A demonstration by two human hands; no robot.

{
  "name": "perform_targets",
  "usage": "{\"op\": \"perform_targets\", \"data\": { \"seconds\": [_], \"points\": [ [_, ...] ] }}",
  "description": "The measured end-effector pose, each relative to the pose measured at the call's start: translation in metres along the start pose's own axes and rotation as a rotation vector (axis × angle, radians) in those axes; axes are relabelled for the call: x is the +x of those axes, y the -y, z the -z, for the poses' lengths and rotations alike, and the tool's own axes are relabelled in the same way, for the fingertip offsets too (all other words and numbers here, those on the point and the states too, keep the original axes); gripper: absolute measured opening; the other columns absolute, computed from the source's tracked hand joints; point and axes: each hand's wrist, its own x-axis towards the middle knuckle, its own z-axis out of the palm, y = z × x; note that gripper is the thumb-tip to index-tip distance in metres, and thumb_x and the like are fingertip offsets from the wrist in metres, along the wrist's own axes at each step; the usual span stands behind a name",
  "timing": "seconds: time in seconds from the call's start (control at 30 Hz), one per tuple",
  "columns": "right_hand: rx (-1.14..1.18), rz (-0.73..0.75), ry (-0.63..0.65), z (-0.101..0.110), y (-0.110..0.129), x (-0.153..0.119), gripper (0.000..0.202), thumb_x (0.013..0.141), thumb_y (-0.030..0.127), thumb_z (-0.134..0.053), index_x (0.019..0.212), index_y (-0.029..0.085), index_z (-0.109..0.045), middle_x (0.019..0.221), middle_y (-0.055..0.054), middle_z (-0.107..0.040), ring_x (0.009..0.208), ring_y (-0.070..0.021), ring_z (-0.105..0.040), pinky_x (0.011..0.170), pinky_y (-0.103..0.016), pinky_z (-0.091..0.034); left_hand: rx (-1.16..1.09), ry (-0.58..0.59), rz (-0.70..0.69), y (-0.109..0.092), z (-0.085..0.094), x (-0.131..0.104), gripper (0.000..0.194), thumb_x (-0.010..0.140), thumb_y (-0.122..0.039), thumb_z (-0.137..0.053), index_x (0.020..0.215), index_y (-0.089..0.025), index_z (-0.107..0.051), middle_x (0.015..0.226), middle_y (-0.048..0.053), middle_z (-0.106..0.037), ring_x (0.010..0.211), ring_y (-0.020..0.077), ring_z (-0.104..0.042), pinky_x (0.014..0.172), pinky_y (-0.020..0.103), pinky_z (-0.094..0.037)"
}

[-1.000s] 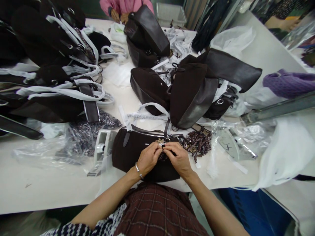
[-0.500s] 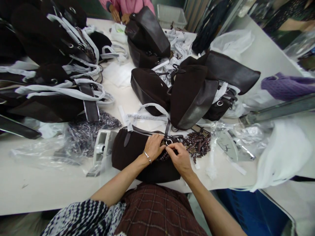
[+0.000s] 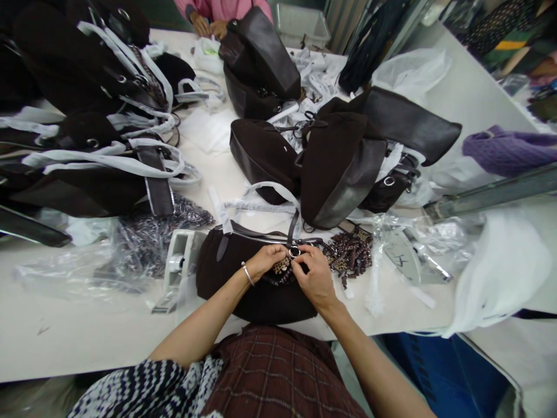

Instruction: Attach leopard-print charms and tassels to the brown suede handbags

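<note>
A dark brown handbag (image 3: 270,305) lies in front of me at the table's edge, its handles (image 3: 263,194) wrapped in white. On its upper front is a silver metal ring (image 3: 295,252) with a dark strap (image 3: 292,226) running up from it. My right hand (image 3: 314,278) pinches the ring's lower right side between thumb and fingers. My left hand (image 3: 266,260) is closed in a pinch at the ring's left; its fingers hide what lies between them. Below the ring a patterned brown trim (image 3: 282,267) rests against the bag.
Right of the bag is a heap of patterned trims (image 3: 350,252). A tape dispenser (image 3: 177,264) stands at its left. More brown bags (image 3: 339,168) are piled behind, others (image 3: 87,186) at the left. Opposite sits a person in a pink top (image 3: 226,8); plastic wrapping (image 3: 500,267) lies at right.
My left hand has shifted slightly left and rolled off the bag's front into a pinch by the ring, uncovering the patterned trim. My right hand stays at the ring.
</note>
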Motion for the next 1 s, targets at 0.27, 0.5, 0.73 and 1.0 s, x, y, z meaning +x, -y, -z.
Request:
{"op": "perform_targets", "data": {
  "seconds": [0.27, 0.5, 0.73, 1.0],
  "points": [
    [-0.056, 0.011, 0.020, -0.001, 0.002, 0.008, 0.011, 0.083, 0.018, -0.060, 0.073, 0.021, -0.065, 0.106, -0.010, -0.064, 0.103, -0.0255, -0.057, 0.089, -0.042, -0.042, -0.089, -0.008, 0.057, 0.001, 0.000, 0.001, 0.044, 0.064, -0.052, -0.076, 0.076, -0.011, -0.064, 0.064, -0.001, -0.056, 0.057, 0.0081, -0.045, 0.056, 0.021, -0.033],
    [-0.043, -0.047, 0.054, -0.005, -0.003, 0.013, 0.014, 0.077, 0.016, -0.063, 0.064, 0.021, -0.064, 0.104, -0.009, -0.064, 0.100, -0.0251, -0.057, 0.090, -0.042, -0.043, 0.052, -0.085, -0.026, 0.004, -0.003, 0.003, 0.039, 0.069, -0.050, -0.070, 0.072, -0.012, -0.064, 0.063, -0.001, -0.056, 0.058, 0.0083, -0.045, 0.056, 0.021, -0.033],
    [-0.049, -0.085, 0.056, -0.007, -0.001, 0.016, 0.015, 0.072, 0.012, -0.061, 0.060, 0.021, -0.062, 0.102, -0.010, -0.065, 0.098, -0.0255, -0.058, 0.089, -0.042, -0.045, 0.214, -0.161, -0.098, 0.010, -0.005, 0.002, 0.030, 0.076, -0.043, -0.062, 0.080, -0.013, -0.068, 0.073, 0.002, -0.063, 0.065, 0.0120, -0.052, 0.061, 0.022, -0.040],
    [-0.021, -0.099, 0.086, -0.005, -0.003, 0.017, 0.015, 0.070, 0.011, -0.061, 0.059, 0.021, -0.062, 0.104, -0.009, -0.065, 0.098, -0.0244, -0.059, 0.090, -0.041, -0.046, 0.215, -0.167, -0.105, 0.007, -0.009, 0.001, 0.026, 0.078, -0.037, -0.060, 0.079, -0.013, -0.068, 0.071, 0.002, -0.063, 0.064, 0.0113, -0.053, 0.061, 0.022, -0.041]
  ]
}}
